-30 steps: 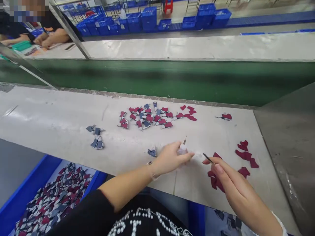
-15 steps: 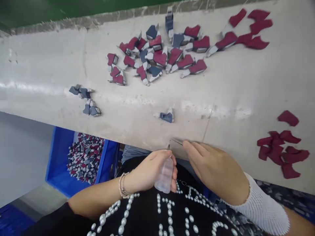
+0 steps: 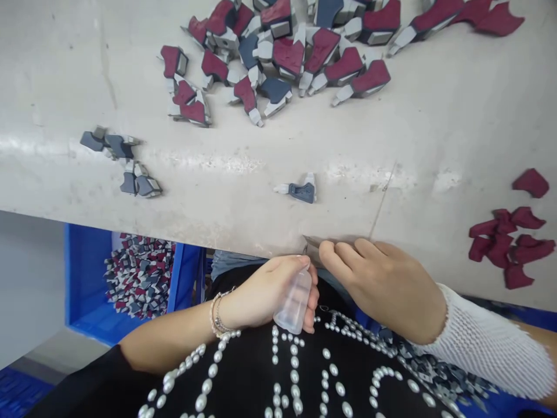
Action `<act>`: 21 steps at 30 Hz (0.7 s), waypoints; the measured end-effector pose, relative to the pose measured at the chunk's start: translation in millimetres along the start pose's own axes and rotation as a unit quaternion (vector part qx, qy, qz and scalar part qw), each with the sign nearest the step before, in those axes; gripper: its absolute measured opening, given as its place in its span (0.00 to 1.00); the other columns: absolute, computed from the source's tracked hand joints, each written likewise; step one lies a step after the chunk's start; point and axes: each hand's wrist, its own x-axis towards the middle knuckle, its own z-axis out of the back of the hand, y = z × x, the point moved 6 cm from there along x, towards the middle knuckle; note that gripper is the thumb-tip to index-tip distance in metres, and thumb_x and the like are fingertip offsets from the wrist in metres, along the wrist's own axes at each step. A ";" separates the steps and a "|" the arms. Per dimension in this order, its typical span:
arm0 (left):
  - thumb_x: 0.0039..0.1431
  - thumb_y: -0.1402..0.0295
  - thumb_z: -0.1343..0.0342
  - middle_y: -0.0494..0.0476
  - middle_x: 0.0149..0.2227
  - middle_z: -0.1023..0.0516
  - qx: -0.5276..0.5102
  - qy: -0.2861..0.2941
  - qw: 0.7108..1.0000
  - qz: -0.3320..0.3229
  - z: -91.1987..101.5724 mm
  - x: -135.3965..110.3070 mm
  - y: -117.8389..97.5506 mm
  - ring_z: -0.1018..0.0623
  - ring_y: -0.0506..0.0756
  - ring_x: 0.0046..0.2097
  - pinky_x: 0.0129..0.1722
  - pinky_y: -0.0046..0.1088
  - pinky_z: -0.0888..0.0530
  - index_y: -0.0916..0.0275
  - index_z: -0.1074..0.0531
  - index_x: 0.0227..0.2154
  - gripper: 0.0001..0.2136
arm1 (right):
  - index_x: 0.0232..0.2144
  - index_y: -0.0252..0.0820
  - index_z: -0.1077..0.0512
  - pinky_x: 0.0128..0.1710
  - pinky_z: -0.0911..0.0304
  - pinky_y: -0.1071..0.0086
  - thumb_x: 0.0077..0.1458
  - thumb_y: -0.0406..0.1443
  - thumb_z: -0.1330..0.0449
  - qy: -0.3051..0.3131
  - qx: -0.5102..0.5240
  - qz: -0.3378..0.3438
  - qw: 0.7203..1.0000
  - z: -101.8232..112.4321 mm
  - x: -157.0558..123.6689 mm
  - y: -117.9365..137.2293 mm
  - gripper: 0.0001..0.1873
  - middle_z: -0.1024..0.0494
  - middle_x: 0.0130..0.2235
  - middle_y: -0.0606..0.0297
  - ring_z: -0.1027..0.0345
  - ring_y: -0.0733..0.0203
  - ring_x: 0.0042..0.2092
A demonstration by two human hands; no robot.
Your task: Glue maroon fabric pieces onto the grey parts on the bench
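Note:
My left hand [image 3: 265,293] is wrapped round a small translucent plastic bottle [image 3: 293,302], whose narrow tip points up toward the table edge. Just right of it, my right hand [image 3: 378,284] is closed at the table edge, fingers bent together. A thin dark pointed shape shows by its fingertips, but what they hold, if anything, is hidden. Beyond both hands a single blue-grey and white plastic piece [image 3: 302,190] lies on the table.
A pile of maroon, blue and white pieces [image 3: 287,55] covers the far middle of the table [image 3: 226,203]. Several blue-grey pieces [image 3: 141,180] lie left. Loose maroon pieces [image 3: 500,249] lie right. A blue bin [image 3: 80,278] full of pieces stands below the left edge.
The view has shifted closer, so the far pile sits higher and larger in the picture. Both hands stay near the table edge, the left one still round the bottle.

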 end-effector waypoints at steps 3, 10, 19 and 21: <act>0.67 0.58 0.54 0.51 0.22 0.27 0.033 0.005 0.999 0.000 1.9 -1.8 1.1 0.25 0.49 0.20 0.20 0.23 0.25 0.64 0.31 0.30 0.16 | 0.40 0.35 0.30 0.29 0.48 0.67 0.60 0.26 0.48 0.004 -0.008 -0.011 1.000 0.0 -4.9 5.1 0.08 0.34 0.25 0.68 0.38 0.63 0.26; 0.66 0.56 0.52 0.50 0.22 0.28 0.105 0.011 0.994 -0.013 11.8 -1.3 15.6 0.26 0.48 0.20 0.20 0.22 0.27 0.65 0.31 0.31 0.17 | 0.38 0.37 0.32 0.27 0.51 0.68 0.56 0.24 0.46 0.017 -0.085 -0.057 0.995 0.1 -18.9 29.6 0.08 0.36 0.24 0.68 0.40 0.63 0.25; 0.64 0.48 0.52 0.52 0.17 0.31 0.151 0.032 0.988 -0.030 17.6 8.6 22.8 0.29 0.48 0.17 0.16 0.20 0.34 0.66 0.34 0.22 0.25 | 0.36 0.37 0.36 0.27 0.64 0.70 0.59 0.28 0.44 -0.004 -0.209 -0.118 0.971 -13.9 -19.6 45.3 0.04 0.38 0.21 0.70 0.44 0.66 0.21; 0.63 0.49 0.51 0.51 0.18 0.30 0.130 0.040 0.990 -0.040 17.9 10.2 22.0 0.30 0.48 0.17 0.16 0.20 0.33 0.65 0.34 0.26 0.22 | 0.37 0.37 0.37 0.27 0.67 0.69 0.60 0.28 0.45 0.006 -0.214 -0.129 0.968 -16.3 -19.2 47.5 0.03 0.37 0.21 0.69 0.44 0.66 0.20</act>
